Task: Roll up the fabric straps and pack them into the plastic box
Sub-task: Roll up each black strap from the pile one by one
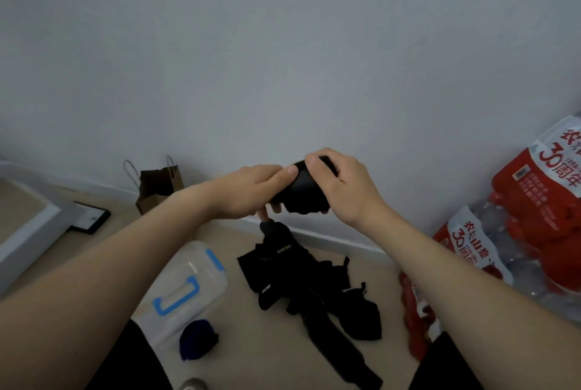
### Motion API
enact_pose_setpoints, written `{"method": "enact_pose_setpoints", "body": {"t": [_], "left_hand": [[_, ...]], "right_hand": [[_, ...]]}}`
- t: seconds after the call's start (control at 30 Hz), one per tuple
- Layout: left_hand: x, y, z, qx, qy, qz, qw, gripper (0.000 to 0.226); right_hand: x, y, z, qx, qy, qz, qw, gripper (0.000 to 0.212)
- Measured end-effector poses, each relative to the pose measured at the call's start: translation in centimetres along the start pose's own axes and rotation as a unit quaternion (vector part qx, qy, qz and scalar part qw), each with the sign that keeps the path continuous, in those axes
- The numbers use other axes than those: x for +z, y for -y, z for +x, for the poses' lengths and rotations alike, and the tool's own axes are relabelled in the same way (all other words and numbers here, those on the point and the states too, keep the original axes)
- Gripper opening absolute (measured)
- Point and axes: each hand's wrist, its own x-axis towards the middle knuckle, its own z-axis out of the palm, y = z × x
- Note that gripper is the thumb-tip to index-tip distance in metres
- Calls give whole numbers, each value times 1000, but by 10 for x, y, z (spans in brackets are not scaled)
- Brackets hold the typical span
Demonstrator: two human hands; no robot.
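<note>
"30周年" on upper red pack (534,188), "农夫山泉 30" on lower red pack (468,240), "XUEYING" on black strap (283,252)

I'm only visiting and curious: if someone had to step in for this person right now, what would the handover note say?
Left hand: grips the black strap roll, held up in the air.
Right hand: grips the same roll from the other side.
The roll's loose tail hangs down to the pile of black straps on the floor.
Plastic box: left of the pile, with a dark blue bundle at its near end.
Done: this strap partly rolled.
Left: finish it, roll the pile, pack the box.
</note>
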Motion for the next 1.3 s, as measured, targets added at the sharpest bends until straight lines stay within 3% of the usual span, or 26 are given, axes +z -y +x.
{"method": "enact_pose_setpoints", "body": {"t": [0.07,0.13,0.2,0.27,0.43,0.53,0.8,1.0,1.13,1.23,1.3], "left_hand": [[-5,14,-10,-28,47,115,992,45],[-9,27,-22,-46,76,232,969,30],[-10,37,-32,-65,103,290,949,30],[-13,42,-35,-87,127,291,944,30],[-19,54,-32,-144,169,248,943,29],[-15,64,-28,-151,181,239,942,31],[-12,86,-17,-106,144,204,962,32],[-9,101,-11,-108,142,209,961,31],[-12,103,-6,-106,138,222,959,30],[-10,100,-2,-101,138,225,959,31],[-8,95,1,-98,138,231,958,31]], "right_hand": [[18,-4,-13,4,28,-147,989,38],[39,-10,-28,-5,113,-292,950,42],[60,-18,-41,-39,206,-376,902,46],[75,-26,-45,-35,274,-396,876,49],[114,-43,-35,90,360,-408,834,51],[149,-62,-39,104,412,-408,808,52],[240,-144,-86,153,368,-322,859,56],[283,-189,-107,197,348,-291,869,54],[296,-207,-113,204,380,-256,865,69],[294,-210,-111,201,365,-218,883,89],[286,-206,-107,181,375,-201,887,90]]}}
